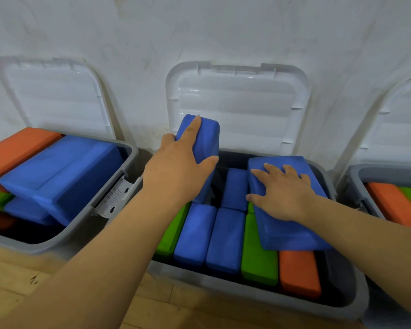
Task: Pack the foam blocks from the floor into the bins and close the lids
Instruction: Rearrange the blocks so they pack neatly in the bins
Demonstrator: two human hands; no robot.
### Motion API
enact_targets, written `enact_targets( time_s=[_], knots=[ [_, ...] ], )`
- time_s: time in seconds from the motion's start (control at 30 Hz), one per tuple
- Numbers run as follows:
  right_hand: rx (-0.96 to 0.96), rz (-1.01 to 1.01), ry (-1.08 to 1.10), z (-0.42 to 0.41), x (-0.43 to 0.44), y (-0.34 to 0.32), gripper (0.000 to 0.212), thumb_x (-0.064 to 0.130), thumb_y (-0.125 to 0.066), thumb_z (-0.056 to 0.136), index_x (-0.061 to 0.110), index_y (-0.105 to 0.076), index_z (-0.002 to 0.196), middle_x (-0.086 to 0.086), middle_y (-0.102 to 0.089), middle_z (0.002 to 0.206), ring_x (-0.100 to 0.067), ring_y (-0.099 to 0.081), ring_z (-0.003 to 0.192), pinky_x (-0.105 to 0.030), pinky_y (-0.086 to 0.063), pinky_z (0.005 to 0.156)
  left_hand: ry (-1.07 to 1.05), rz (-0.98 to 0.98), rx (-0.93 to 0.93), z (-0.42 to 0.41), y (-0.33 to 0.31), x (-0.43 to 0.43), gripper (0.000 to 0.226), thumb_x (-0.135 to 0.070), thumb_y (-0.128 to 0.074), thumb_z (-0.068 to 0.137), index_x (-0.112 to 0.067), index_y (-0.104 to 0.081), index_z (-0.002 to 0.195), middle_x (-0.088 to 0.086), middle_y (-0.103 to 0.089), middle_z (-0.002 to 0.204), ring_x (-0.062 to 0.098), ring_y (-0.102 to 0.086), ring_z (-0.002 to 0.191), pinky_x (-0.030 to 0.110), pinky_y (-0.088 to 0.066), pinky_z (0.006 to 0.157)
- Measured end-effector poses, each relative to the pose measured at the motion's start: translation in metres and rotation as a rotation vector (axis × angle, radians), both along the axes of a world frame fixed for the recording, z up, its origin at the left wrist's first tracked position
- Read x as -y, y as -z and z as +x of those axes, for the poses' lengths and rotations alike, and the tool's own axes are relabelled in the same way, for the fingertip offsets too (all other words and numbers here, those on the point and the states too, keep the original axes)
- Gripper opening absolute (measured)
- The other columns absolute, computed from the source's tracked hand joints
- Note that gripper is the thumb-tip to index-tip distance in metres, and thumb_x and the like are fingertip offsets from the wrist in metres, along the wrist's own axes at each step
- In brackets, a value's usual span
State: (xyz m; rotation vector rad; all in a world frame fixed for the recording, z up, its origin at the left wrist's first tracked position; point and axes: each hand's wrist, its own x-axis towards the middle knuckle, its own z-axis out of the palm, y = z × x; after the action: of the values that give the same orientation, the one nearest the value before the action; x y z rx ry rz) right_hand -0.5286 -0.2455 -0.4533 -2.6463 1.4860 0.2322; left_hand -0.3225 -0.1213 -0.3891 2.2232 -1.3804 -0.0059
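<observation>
Right bin (380, 174) cut off — left hand (176, 169) partly hides blue block (207, 138).

- A small dark handwritten mark (33, 280) stands on the wooden floor (10, 269) in front of the left bin (81, 233). It looks like "1." but is too faint to be sure.
- A white label (115, 198) hangs on that bin's right side wall, by the rim. It carries a few small dark printed marks, which are too small and crumpled to read.
</observation>
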Motion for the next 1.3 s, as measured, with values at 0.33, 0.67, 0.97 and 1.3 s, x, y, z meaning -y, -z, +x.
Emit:
enact_targets(
  time_s=[0.33, 0.67, 0.97, 1.3],
  knots=[
    [0.081, -0.089, -0.044, 0.0, 0.018, -0.001, 0.058, 0.067, -0.034, 0.096, 0.047, -0.035, 0.15, 0.015, -0.035, 0.156, -0.031, -0.035, 0.134, -0.049, -0.035, 0.106, 0.024, 0.152, -0.064, 0.014, 0.025, 0.049, 0.078, -0.063, -0.051, 0.095, -0.049, -0.008, 0.158, 0.008, -0.048, 0.138, 0.03, -0.058, 0.109, 0.035, -0.043, 0.078],
    [0.11, -0.014, 0.005, 0.0, 0.058, 0.013, 0.06, 0.066, -0.024, 0.098, 0.054, -0.012, 0.155, 0.019, -0.01, 0.167, -0.027, -0.009, 0.153, -0.064, -0.01, 0.119, 0.052, 0.451, -0.174, 0.008, 0.109, 0.103, 0.076, -0.07, -0.035, 0.098, -0.04, -0.005, 0.162, 0.02, -0.035, 0.153, 0.042, -0.05, 0.129, 0.046, -0.042, 0.102],
    [0.14, -0.04, 0.004, 0.005, 0.064, 0.016, 0.06, 0.067, -0.025, 0.097, 0.051, -0.017, 0.155, 0.018, -0.015, 0.165, -0.027, -0.012, 0.152, -0.062, -0.012, 0.119, 0.003, 0.508, -0.154, 0.006, 0.148, 0.111, 0.086, -0.084, -0.021, 0.089, -0.04, -0.003, 0.161, 0.018, -0.037, 0.142, 0.044, -0.052, 0.125, 0.049, -0.041, 0.103],
    [0.221, -0.079, 0.029, 0.001, 0.06, 0.014, 0.062, 0.068, -0.031, 0.095, 0.045, -0.03, 0.153, 0.012, -0.029, 0.161, -0.023, -0.021, 0.149, -0.06, -0.017, 0.119, 0.017, 0.185, -0.007, -0.006, 0.141, 0.092, 0.059, -0.06, -0.038, 0.099, -0.028, -0.046, 0.148, 0.009, -0.043, 0.146, 0.033, -0.04, 0.134, 0.046, -0.034, 0.107]
  ],
)
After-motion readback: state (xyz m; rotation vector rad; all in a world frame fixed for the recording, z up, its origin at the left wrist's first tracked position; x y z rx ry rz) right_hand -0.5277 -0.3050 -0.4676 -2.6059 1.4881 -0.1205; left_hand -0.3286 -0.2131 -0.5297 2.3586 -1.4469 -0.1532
